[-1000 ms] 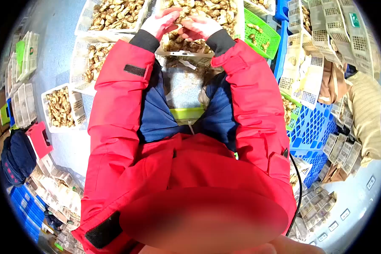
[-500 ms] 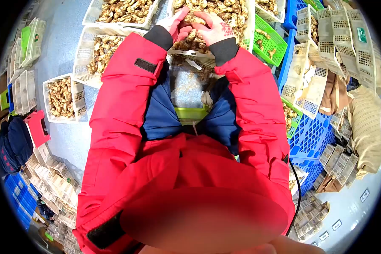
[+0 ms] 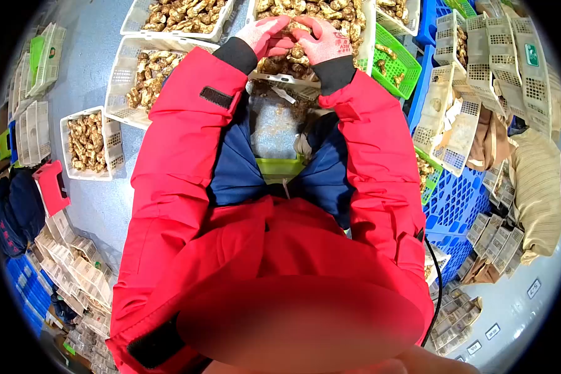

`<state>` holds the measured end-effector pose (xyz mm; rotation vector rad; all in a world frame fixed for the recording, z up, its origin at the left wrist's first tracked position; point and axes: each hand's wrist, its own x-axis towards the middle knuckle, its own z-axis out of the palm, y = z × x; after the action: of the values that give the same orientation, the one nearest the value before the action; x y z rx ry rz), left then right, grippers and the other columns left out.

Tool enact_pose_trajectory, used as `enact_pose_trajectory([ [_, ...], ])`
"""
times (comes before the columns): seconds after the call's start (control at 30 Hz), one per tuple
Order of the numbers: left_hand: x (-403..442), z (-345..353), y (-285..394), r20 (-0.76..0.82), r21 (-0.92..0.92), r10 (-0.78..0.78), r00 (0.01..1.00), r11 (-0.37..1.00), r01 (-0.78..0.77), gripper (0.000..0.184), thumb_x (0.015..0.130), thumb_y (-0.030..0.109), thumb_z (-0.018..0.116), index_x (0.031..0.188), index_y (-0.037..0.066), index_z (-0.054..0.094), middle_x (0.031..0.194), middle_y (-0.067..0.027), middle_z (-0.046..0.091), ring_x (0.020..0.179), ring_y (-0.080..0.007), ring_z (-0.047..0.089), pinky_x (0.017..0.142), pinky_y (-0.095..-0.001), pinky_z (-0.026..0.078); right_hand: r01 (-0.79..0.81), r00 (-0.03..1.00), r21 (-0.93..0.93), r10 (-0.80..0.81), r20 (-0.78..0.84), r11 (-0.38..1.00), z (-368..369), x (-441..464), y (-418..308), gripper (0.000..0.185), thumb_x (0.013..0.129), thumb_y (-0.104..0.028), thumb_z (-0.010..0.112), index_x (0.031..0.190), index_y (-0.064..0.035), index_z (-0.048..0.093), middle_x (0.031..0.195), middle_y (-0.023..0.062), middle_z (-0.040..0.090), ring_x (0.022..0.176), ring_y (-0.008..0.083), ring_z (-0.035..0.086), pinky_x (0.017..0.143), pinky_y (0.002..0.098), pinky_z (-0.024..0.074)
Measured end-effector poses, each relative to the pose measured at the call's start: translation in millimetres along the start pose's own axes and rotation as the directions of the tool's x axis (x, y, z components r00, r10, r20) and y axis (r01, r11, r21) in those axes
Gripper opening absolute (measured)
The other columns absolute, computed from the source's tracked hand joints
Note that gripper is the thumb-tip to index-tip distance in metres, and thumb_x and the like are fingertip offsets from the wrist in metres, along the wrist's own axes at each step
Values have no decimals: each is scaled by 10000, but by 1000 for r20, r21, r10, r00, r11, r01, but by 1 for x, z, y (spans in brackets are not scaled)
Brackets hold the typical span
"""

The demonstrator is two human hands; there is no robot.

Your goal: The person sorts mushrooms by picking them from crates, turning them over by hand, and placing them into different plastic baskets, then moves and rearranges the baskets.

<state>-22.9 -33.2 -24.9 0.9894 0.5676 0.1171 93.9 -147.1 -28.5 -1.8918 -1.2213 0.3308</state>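
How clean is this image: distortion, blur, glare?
Head view: black corners, wide-angle curving of the white perforated plastic crates at right; head view: an oval blur low on the red fabric jacket; head view: glare on the pale blue floor at left.

Your left arm (image 3: 184, 137) and right arm (image 3: 380, 143) reach forward, converging toward the wrists. Your gloved left hand (image 3: 265, 36) and right hand (image 3: 324, 41) face each other close together, fingers curled inward; how tightly they close is too small to tell. Your legs (image 3: 232, 167) are parted.
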Motion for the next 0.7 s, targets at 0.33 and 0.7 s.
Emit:
enact_pose_trajectory([
  [0.33, 0, 0, 2, 27, 64, -75, 997, 995, 74, 344, 812, 435, 507, 911, 108, 549, 775, 2, 562, 645, -73, 524, 572, -206, 429, 69, 998, -36, -69, 1, 997, -4, -2, -4, 306, 737, -298, 522, 988, -130, 570, 936, 95, 567, 884, 268, 534, 740, 343, 430],
  [0.7, 0, -2, 1, -14, 79, -45, 999, 996, 46, 382, 814, 441, 500, 980, 98, 523, 839, -29, 559, 713, -90, 540, 612, -216, 443, -56, 998, 76, 54, 26, 996, 4, 1, 10, 319, 733, -330, 540, 987, -144, 587, 969, 90, 573, 886, 251, 546, 754, 326, 430],
])
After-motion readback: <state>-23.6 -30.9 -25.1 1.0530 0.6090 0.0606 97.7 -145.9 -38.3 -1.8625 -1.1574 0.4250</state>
